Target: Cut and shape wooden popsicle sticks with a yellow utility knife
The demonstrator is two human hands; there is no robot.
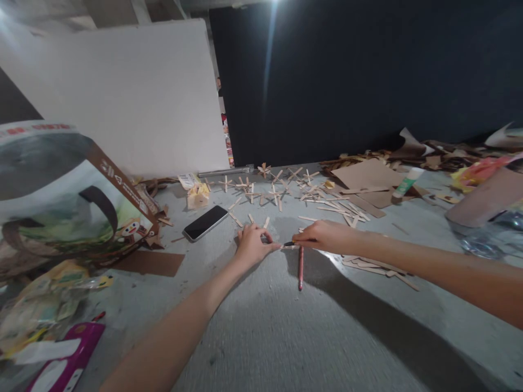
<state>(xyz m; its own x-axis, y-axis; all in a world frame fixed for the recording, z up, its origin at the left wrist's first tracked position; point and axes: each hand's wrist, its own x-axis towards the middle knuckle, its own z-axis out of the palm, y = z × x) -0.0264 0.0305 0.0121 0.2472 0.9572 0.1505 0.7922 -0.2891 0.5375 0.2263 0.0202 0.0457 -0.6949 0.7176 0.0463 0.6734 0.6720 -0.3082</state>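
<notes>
My left hand (254, 244) is closed, with thumb and finger pinching one end of a small wooden craft stick (288, 247) low over the grey floor. From the other side my right hand (317, 235) grips a slim dark-tipped tool (289, 243); its tip lies along the stick, and its exact kind is too small to make out. Just below the right hand a red pencil (301, 269) points toward me, its upper end partly hidden by the fingers. Several loose craft sticks (330, 207) and star-shaped pieces made of crossed sticks (274, 190) lie beyond both hands.
A black phone (206, 222) rests left of my left hand. More flat sticks (373, 265) lie under my right forearm. Behind are cardboard sheets (368, 177) and a glue stick (407, 182). A large printed box (73, 196) and a purple case (71, 354) stand at left.
</notes>
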